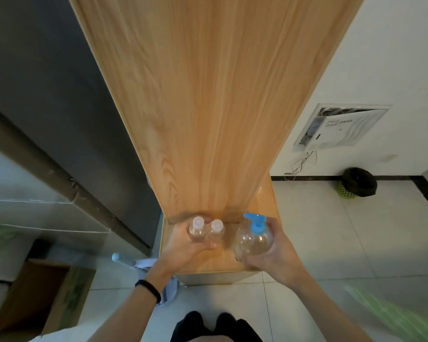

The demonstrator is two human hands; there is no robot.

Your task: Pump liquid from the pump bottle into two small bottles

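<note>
Two small clear bottles with pale caps stand side by side, the left one (197,230) and the right one (216,230), over a low wooden ledge (223,262). My left hand (183,245) grips both of them together. A round clear pump bottle (253,240) with a blue pump head (256,222) sits just to their right. My right hand (274,250) wraps round its side. The pump nozzle points left toward the small bottles.
A tall wooden panel (208,107) rises behind the ledge. A dark cabinet (47,95) stands at left, a cardboard box (42,297) on the floor. At right are white tiled floor, a bin with a black bag (358,182) and a wall box (339,124).
</note>
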